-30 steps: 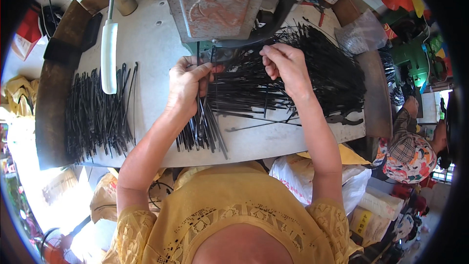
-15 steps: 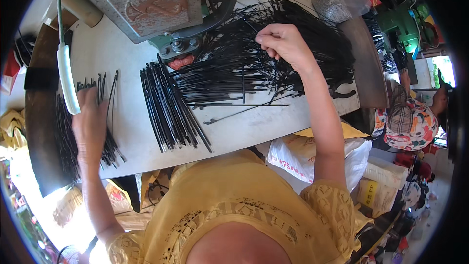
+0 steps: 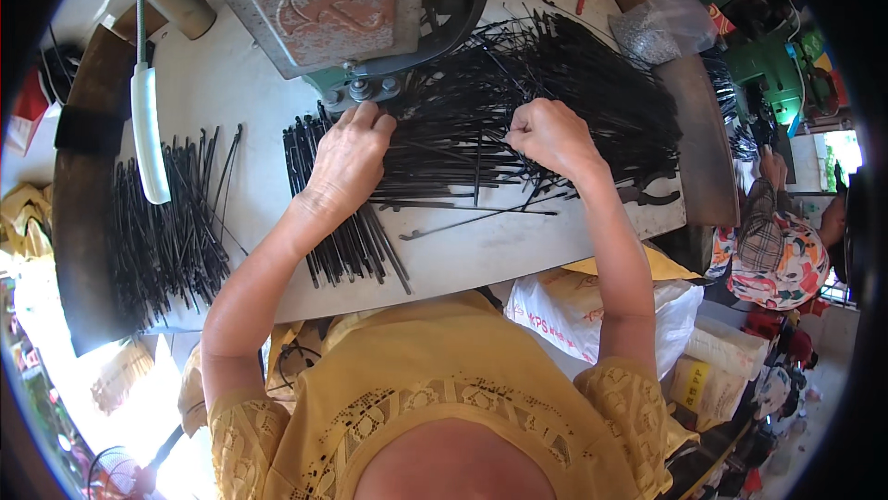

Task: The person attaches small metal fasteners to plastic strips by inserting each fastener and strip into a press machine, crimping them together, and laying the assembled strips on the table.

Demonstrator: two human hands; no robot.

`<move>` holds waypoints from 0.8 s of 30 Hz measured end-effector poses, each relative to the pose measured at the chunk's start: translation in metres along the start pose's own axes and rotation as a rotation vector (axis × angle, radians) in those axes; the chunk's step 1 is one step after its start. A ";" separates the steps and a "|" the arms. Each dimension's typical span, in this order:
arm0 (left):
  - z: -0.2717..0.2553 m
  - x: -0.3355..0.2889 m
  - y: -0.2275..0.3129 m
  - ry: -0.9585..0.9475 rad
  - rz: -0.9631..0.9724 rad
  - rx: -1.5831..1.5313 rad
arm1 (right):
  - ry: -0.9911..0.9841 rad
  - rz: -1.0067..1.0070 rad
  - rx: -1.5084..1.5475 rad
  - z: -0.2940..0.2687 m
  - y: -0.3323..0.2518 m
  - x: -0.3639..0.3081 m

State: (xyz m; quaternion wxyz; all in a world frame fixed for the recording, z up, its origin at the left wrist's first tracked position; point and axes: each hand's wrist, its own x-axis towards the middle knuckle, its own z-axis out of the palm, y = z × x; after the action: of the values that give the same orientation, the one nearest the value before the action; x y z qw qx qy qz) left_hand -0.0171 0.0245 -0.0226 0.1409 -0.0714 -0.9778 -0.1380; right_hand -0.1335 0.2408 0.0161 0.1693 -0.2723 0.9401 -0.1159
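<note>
My left hand (image 3: 351, 156) is closed, fingers curled down at the far end of a neat bundle of thin black rods (image 3: 356, 246), below the machine head. What its fingertips hold is hidden behind the hand. At the near edge of a big tangled heap of similar rods (image 3: 601, 84), my right hand (image 3: 555, 137) is closed in a pinch. A dark rod runs close to its fingers, but I cannot tell whether it is held. Another loose pile of black rods (image 3: 171, 222) lies at the left end of the table.
A grey machine (image 3: 324, 0) with a bolted base stands at the back. A lamp (image 3: 148, 135) hangs at the left. Pliers (image 3: 647, 195) lie at the heap's right side, near a clear bag of small metal parts (image 3: 652, 36). A person (image 3: 777, 241) works at the far right.
My left hand has moved right, from the left pile to the middle bundle. My right hand has come lower and nearer, at the heap's edge. The view has shifted slightly.
</note>
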 end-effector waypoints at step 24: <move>-0.051 -0.010 -0.011 0.186 -0.290 -0.401 | 0.055 -0.052 1.462 0.010 -0.038 0.024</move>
State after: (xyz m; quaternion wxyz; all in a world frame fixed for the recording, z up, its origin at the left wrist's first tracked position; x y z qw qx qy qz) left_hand 0.0032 -0.0015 0.0184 0.1919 0.0560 -0.9138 -0.3537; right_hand -0.1308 0.1945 0.0126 0.2814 -0.1090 0.6196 -0.7246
